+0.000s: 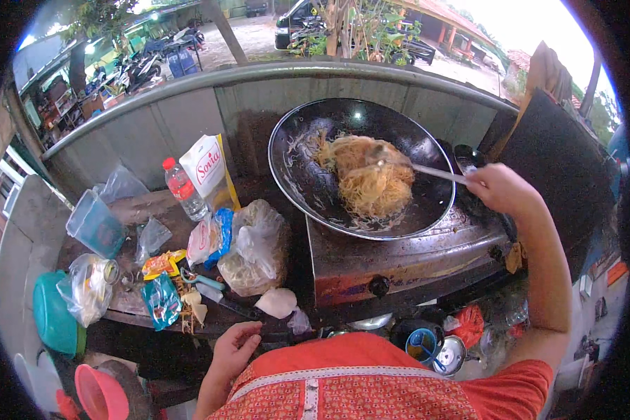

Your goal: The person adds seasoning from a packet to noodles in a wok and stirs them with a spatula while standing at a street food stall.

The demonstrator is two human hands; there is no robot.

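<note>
My right hand (501, 189) grips the long handle of a wok spatula (436, 172). The spatula's head lies in a mound of thin noodles (375, 189) and looks blurred there. The noodles sit in a large dark wok (299, 184), with pale bits stuck to its inner wall. Under the wok is a metal gas stove (399, 268) with knobs on its front. My left hand (237, 344) is at the table's front edge by my apron, loosely curled, its thumb apart, with nothing seen in it. A knife (226, 302) lies just beyond that hand.
Left of the stove are a knotted plastic bag of food (254, 252), a water bottle (185, 189), a Sovia oil pouch (210, 170), opened sachets (161, 299) and a clear tub (95, 223). A metal wall (178, 115) runs behind. A blue cup (421, 344) stands below the stove.
</note>
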